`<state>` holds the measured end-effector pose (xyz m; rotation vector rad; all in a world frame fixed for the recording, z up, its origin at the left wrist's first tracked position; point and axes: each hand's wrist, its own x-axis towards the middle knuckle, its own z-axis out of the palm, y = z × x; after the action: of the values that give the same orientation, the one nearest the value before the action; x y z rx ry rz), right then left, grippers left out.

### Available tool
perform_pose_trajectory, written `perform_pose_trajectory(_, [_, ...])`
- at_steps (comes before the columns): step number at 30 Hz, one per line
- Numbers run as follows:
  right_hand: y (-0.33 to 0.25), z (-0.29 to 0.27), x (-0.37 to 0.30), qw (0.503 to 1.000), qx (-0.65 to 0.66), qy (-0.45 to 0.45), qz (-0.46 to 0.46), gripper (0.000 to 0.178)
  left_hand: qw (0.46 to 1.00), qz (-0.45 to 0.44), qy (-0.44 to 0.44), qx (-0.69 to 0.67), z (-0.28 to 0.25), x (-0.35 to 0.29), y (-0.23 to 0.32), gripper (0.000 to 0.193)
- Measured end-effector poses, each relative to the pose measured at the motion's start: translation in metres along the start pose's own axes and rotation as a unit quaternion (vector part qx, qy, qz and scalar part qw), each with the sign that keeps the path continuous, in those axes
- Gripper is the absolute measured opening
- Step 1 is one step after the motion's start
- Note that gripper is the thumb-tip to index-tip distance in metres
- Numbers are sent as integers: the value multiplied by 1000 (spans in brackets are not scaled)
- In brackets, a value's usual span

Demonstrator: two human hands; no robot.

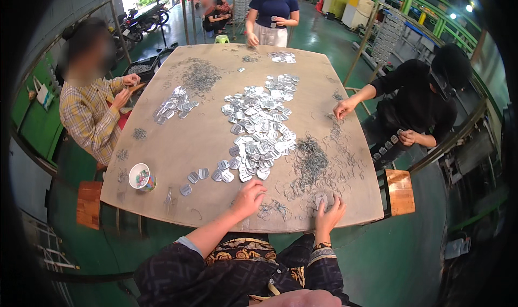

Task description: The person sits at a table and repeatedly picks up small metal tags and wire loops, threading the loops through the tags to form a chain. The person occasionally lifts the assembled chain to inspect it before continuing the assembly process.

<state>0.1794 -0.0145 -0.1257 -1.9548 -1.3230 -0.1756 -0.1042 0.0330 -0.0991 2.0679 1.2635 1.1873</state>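
My right hand (330, 214) is at the table's near edge, with a small silver metal plate (320, 198) between thumb and fingers. The plate is rounded and looks slotted like those in the pile. Further left, my left hand (249, 199) reaches low over the tabletop with its fingers curled down. Whatever those fingers pinch, if anything, is too small to make out. A little heap of thin wire hooks (275, 210) lies between my hands. Just beyond my left hand begins a long pile of silver plates (259, 145). A dense heap of dark wire hooks (312, 161) lies beyond my right hand.
Around the brown table (216, 129) are three co-workers: one left in a plaid shirt (89, 112), one at the far side, one right in black (415, 96). A paper cup (142, 177) stands near left. Wooden stools (399, 191) flank the table.
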Motion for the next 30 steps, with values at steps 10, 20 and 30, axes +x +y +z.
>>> perform_pose_trajectory(10, [6,3,-9,998,-46,-32,15,53,1000,-23,0,-14,-1,43,-25,10])
perform_pose_trajectory(20, [8,8,-4,997,-77,-17,14,56,993,46,-111,6,60,73,-21,9])
perform_pose_trajectory(30, [8,4,-3,997,-72,-22,25,55,983,-1,-147,111,81,89,-16,10])
